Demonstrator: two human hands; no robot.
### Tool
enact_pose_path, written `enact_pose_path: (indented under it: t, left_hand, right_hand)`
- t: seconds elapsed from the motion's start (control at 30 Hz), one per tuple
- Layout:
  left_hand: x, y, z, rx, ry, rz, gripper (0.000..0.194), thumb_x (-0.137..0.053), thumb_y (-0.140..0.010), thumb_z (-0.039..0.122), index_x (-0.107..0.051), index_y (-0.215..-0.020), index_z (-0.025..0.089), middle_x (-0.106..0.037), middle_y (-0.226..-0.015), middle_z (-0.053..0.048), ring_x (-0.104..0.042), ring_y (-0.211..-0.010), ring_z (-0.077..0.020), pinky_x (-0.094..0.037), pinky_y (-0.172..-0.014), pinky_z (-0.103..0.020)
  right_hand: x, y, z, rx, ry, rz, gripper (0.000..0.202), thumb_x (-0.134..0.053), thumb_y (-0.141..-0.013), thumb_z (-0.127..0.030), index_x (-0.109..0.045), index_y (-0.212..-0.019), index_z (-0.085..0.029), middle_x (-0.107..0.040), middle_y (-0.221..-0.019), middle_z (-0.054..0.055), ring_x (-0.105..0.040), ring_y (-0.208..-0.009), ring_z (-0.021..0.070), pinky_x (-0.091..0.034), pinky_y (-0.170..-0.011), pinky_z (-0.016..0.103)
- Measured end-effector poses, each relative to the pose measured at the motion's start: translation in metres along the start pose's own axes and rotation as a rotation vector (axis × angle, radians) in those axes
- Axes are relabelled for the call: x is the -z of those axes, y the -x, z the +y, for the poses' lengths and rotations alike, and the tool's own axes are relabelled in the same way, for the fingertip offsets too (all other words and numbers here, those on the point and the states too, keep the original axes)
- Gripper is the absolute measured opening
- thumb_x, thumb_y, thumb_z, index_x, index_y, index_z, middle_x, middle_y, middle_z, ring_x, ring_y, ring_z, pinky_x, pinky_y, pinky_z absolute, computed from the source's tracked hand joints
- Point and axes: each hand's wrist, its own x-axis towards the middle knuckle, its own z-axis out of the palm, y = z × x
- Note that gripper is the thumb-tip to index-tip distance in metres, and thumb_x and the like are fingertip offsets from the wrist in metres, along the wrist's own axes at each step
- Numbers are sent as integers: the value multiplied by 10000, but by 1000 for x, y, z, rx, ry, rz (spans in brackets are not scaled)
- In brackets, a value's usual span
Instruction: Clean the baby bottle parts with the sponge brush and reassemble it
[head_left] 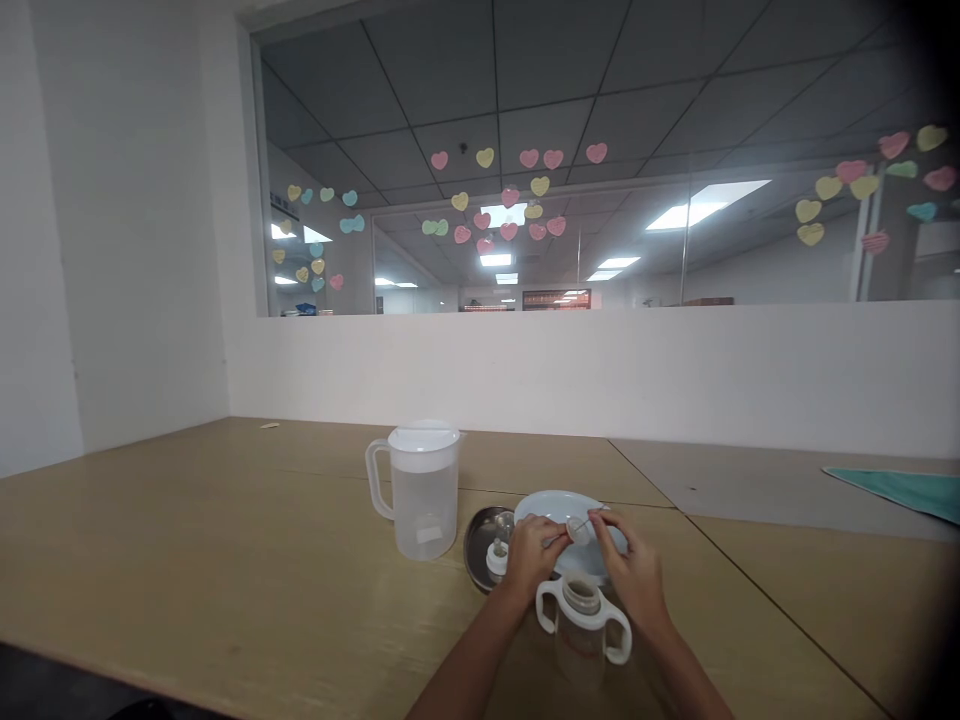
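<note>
My left hand [532, 552] pinches a small round translucent piece [577, 531] by its edge, above a pale plate [541, 501]. The piece's exact kind is too small to tell. Close beside it, the fingers of my right hand [631, 565] are closed on a thin stick-like item that meets the round piece. Below and between my wrists stands an open clear baby bottle [580, 640] with two white handles. Left of my hands, a steel bowl [475, 545] holds a white bottle collar [496, 557] and a clear dome-shaped part [505, 523].
A translucent lidded pitcher [424, 495] stands left of the bowl, its handle pointing left. A teal cloth [904, 490] lies at the far right of the wooden table [262, 560]. Behind the table rises a white wall [600, 380] with a window above.
</note>
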Motion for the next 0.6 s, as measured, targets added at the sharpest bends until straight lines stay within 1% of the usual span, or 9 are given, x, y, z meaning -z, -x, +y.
enact_pose_path:
  t: [0.07, 0.1, 0.13, 0.3, 0.37, 0.5, 0.6]
  left_hand:
    - [1, 1, 0, -9, -7, -1, 353, -425, -906, 414, -731, -902, 236, -722, -856, -48, -615, -837, -173, -442, -798, -292]
    - [1, 1, 0, -14, -10, -5, 363, -417, -909, 418, -731, -896, 234, -722, -852, -46, -614, -832, -171, -439, -797, -291]
    - [1, 1, 0, -19, -13, -8, 369, -413, -910, 422, -730, -897, 234, -722, -852, -45, -613, -827, -170, -438, -795, -290]
    - [1, 0, 0, -32, -40, -11, 353, -416, -909, 424, -722, -938, 251, -714, -807, -38, -605, -787, -164, -439, -761, -283]
    - [0, 0, 0, -36, -47, -14, 336, -428, -907, 416, -721, -945, 254, -709, -790, -35, -602, -771, -159, -440, -755, -280]
    - [-1, 1, 1, -23, -54, -14, 301, -461, -896, 400, -718, -956, 255, -708, -809, -35, -600, -791, -163, -446, -769, -289]
    - [0, 2, 1, -13, -48, -22, 287, -469, -892, 390, -715, -965, 260, -710, -848, -37, -602, -836, -174, -444, -800, -307]
  right_hand:
    - [-2, 0, 5, 48, 14, -133, 345, -498, -829, -514, -646, -773, -207, -660, -839, 84, -587, -843, 229, -460, -796, 360]
    - [-3, 0, 7, 65, 24, -169, 342, -493, -835, -508, -647, -769, -209, -661, -838, 84, -588, -845, 231, -458, -799, 363]
    - [-4, 0, 9, 73, 37, -177, 341, -485, -842, -502, -645, -772, -209, -663, -843, 83, -589, -848, 232, -457, -799, 364]
    - [-1, 5, 8, 17, 126, -60, 370, -430, -858, -523, -611, -807, -205, -670, -855, 79, -607, -823, 223, -459, -770, 347]
    - [0, 7, 7, -12, 146, -32, 385, -402, -863, -540, -592, -821, -208, -675, -852, 76, -617, -806, 218, -462, -749, 335]
    - [1, 10, 6, -73, 126, 39, 395, -373, -869, -568, -536, -848, -208, -684, -815, 81, -639, -771, 216, -464, -712, 325]
    - [0, 10, 4, -131, 75, 104, 404, -380, -856, -601, -482, -846, -209, -681, -740, 78, -647, -713, 213, -464, -680, 321]
